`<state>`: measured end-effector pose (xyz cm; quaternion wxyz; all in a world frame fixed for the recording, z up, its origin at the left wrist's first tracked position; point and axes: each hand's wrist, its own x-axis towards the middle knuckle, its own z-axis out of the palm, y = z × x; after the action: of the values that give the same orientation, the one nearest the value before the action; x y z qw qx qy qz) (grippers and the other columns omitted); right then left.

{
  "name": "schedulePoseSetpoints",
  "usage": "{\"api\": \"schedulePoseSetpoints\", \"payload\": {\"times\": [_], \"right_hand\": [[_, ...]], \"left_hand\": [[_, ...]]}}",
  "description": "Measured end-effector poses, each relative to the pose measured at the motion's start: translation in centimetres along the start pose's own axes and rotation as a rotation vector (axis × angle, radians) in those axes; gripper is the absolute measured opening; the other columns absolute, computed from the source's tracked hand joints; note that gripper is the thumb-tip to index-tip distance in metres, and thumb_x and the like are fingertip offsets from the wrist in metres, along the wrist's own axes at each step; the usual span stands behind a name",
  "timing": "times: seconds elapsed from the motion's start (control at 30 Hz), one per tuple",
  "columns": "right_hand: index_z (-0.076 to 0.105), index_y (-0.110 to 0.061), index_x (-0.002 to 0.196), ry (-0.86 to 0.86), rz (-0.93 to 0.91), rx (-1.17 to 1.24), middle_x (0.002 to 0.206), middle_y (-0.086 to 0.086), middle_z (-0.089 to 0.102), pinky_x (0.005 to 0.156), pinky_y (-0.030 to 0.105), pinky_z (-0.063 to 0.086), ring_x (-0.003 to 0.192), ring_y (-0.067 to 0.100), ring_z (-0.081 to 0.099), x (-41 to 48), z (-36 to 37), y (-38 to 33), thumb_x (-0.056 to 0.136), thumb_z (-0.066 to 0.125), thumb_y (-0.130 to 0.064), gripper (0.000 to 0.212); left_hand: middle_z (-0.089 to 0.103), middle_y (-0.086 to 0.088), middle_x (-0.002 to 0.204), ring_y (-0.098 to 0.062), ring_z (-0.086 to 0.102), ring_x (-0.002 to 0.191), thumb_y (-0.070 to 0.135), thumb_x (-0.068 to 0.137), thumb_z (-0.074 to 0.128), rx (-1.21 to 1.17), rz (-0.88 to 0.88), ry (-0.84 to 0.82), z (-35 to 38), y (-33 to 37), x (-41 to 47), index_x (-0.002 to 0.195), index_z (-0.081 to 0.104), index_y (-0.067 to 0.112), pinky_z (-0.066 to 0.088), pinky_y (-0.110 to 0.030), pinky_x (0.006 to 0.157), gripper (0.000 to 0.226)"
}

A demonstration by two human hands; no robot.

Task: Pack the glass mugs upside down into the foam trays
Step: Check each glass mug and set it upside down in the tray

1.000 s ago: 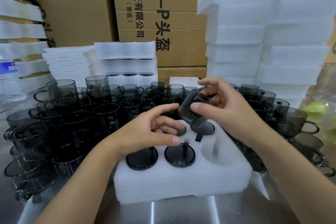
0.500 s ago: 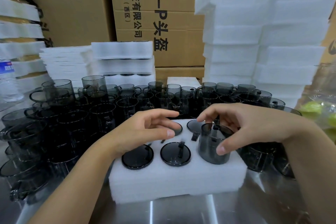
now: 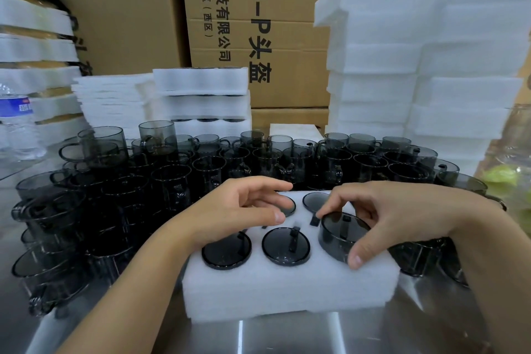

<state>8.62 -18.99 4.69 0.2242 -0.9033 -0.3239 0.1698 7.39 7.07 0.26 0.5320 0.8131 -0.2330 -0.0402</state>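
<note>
Currently, the right hand [image 3: 396,218] is gripping an upside-down glass mug [image 3: 342,236] — thumb on its near side, fingers curling over its far edge — and the mug is sitting partly sunk in the near right pocket of the foam tray [image 3: 287,287]. The left hand [image 3: 244,213] is hovering over the tray's back left part, fingers loosely bent, holding nothing. Packed mugs [image 3: 286,246] are sitting bottom-up in the tray's other pockets. Loose mugs [image 3: 172,175] are crowding behind and left of the tray — foam stacks [image 3: 416,66] are standing beyond them.

tray [image 3: 287,293] front-centre | loose mugs [image 3: 258,164] behind | foam stack [image 3: 416,66] right-rear
</note>
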Motion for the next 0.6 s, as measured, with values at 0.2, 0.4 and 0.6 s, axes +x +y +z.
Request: {"api": "schedulePoseSetpoints", "payload": {"times": [0.2,0.4,0.6], "right_hand": [[0.053,-0.057,0.107,0.01,0.0,-0.05,0.092,-0.04,0.05,0.059,0.009,0.039,0.066,-0.008,0.052,0.18,0.28,-0.28,0.055,0.083,-0.058,0.06],[0.05,-0.06,0.105,-0.007,0.055,-0.089,0.1,-0.029,0.042,0.075,0.02,0.041,0.081,-0.009,0.051,0.3,0.41,-0.31,0.046,0.077,-0.07,0.066],[0.048,-0.062,0.103,0.001,0.055,-0.111,0.104,-0.038,0.037,0.081,0.017,0.039,0.093,-0.016,0.045,0.16,0.73,-0.8,0.046,0.073,-0.073,0.063]], "left_hand": [[0.07,0.01,0.112,-0.006,0.065,0.104,0.028,0.074,0.069,0.025,-0.004,-0.002,-0.01,0.01,0.01,0.119,0.06,0.032,0.05,-0.026,0.095,0.046],[0.07,0.009,0.113,-0.008,0.065,0.106,0.042,0.066,0.07,0.014,0.005,-0.002,0.04,-0.02,-0.02,0.118,0.061,0.034,0.049,-0.03,0.095,0.054],[0.071,0.009,0.112,-0.007,0.064,0.107,0.043,0.066,0.069,0.009,0.005,-0.001,0.13,0.03,-0.03,0.117,0.061,0.033,0.048,-0.031,0.098,0.053]]}}
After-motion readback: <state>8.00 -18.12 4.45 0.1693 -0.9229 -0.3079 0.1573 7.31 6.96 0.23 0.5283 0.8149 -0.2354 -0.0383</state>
